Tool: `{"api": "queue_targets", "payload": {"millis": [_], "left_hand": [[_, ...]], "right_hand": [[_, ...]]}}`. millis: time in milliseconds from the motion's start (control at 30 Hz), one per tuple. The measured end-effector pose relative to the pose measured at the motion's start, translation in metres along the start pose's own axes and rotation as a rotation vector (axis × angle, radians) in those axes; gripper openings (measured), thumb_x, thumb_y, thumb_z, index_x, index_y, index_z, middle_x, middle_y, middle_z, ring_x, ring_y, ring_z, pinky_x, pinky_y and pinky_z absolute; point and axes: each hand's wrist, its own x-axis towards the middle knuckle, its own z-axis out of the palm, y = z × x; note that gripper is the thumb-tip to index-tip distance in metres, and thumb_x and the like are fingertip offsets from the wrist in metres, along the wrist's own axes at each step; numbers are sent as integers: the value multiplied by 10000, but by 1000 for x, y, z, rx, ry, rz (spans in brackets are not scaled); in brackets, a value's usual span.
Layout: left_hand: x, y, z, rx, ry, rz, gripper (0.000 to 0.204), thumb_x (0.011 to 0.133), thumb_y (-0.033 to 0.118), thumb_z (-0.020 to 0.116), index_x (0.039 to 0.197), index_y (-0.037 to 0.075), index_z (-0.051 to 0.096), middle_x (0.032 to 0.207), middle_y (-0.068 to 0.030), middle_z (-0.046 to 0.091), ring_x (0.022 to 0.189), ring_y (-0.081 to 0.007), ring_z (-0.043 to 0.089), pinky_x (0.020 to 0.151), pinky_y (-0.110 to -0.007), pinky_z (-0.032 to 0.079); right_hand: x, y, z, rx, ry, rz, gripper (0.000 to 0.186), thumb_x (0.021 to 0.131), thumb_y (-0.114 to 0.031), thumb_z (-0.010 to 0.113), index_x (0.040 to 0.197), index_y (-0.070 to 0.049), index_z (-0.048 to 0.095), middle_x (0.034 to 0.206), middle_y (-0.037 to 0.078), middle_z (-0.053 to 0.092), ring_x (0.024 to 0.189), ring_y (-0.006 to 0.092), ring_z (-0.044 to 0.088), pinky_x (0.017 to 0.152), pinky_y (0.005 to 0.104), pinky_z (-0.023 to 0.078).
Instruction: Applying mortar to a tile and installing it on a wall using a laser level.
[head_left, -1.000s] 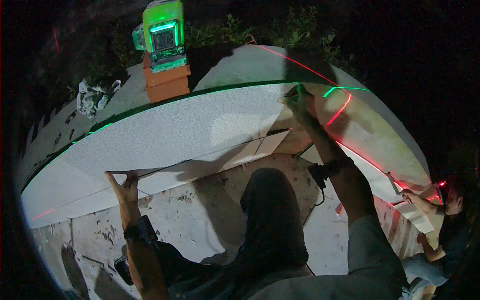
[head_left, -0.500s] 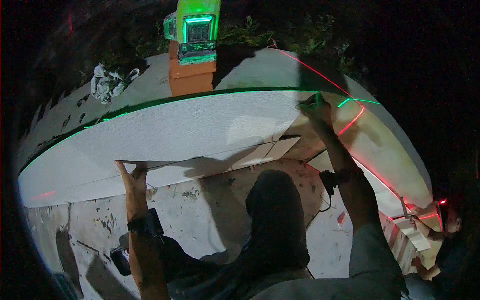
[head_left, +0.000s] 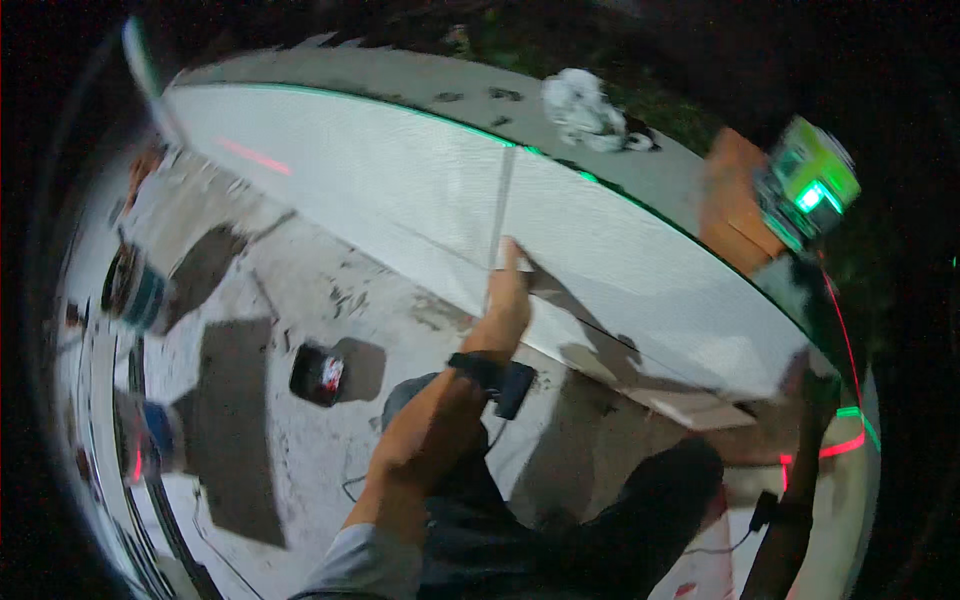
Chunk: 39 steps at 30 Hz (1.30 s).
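Note:
A long white speckled slab stands on edge along a curved kerb, next to a second white slab; a thin seam parts them. My left hand lies flat against the lower face of the slab, right at the seam, fingers stretched upward. A dark watch sits on that wrist. My right arm reaches up in deep shadow to the slab's right end; its hand is too dark to read. Green and red laser lines cross the slab's top edge and right end.
A green laser level stands on an orange block behind the slab. A white rag lies on the ledge. A small dark object rests on the rough concrete floor, and buckets stand at left.
The view has swung left, so the laser level now sits far right. My left hand has moved up from the slab's lower edge to the seam.

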Motion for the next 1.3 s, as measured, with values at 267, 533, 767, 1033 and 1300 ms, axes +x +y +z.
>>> {"api": "queue_targets", "payload": {"millis": [267,533,767,1033,1300], "left_hand": [[-34,22,47,-123,244,27,859,807,572,635,1146,-185,412,1038,-237,543,855,-251,566,724,-366,480],[-19,2,58,5,318,40,757,824,553,623,1110,-123,436,1007,-196,528,797,-221,520,665,-359,457],[-17,1,53,24,288,46,780,841,569,586,1146,-132,430,1002,-198,533,884,-224,521,749,-367,449],[-36,28,43,-11,161,-19,720,887,548,533,1121,-128,454,965,-155,543,813,-196,509,751,-338,437],[-8,-2,53,103,169,140,540,955,465,444,1207,-13,420,997,-133,540,781,-207,542,656,-332,477]], "right_hand": [[61,-71,-60,133,-19,-196,160,860,-89,610,986,-2,562,833,77,606,757,154,558,656,276,477],[68,-52,-72,271,-48,-99,171,838,-66,632,984,7,579,847,91,622,748,165,572,650,282,492],[46,-33,-77,395,-47,35,183,819,-46,651,982,14,594,860,103,636,739,174,585,646,288,505],[28,-30,-89,502,77,242,199,796,-24,673,980,22,611,874,118,652,730,185,599,640,295,520],[52,-126,-70,892,39,366,282,841,-103,612,1088,21,558,1017,141,608,862,205,578,743,315,498]]}}
